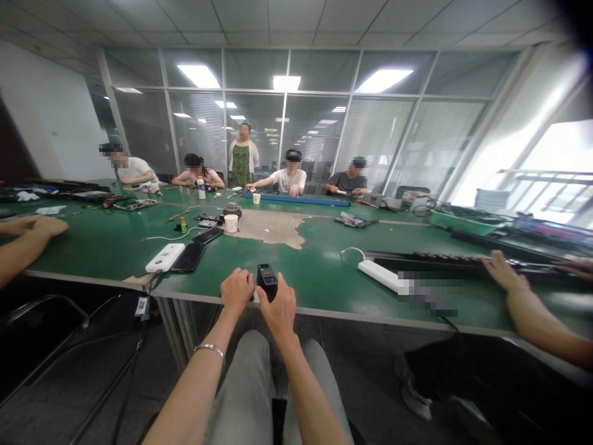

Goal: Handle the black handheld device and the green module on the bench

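Note:
At the near edge of the green table, my right hand is wrapped round a small black box-shaped device. The device stands upright, and its top face carries a dark panel with small markings too fine to read. Just left of it, my left hand is closed with the fingers curled in. Whatever those fingers hold, if anything, is hidden. A silver bracelet circles my left wrist.
Left lie a white power bank, a black phone and a paper cup. A white power strip lies right. Neighbours' arms reach in at left and right. Several people sit across the table.

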### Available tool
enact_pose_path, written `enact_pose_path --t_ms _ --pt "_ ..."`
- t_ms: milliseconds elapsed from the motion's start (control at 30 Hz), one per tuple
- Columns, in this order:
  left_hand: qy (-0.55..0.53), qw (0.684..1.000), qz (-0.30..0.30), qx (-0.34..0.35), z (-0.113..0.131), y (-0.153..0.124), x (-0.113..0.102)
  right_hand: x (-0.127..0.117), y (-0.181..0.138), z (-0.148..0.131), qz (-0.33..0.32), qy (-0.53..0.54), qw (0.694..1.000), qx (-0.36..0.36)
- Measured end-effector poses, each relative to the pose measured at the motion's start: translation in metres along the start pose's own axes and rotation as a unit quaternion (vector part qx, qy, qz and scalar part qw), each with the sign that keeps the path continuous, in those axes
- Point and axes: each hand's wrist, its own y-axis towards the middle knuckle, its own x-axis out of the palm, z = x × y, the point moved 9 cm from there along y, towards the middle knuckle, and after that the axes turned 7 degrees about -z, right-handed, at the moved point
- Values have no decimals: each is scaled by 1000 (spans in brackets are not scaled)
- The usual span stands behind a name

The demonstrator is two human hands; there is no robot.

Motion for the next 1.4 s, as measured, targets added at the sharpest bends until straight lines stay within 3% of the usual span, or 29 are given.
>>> enact_pose_path --t_ms 200,700,1400 --pt "4 1000 5 3 1 -1 -2 -3 -8 -2 -4 5 1000 -24" --pt "15 1000 24 8 3 -5 -5 -6 -4 -4 -12 -2 1000 1" --pt "7 1000 -3 -23 3 -4 -8 -11 6 -1 20 42 995 93"
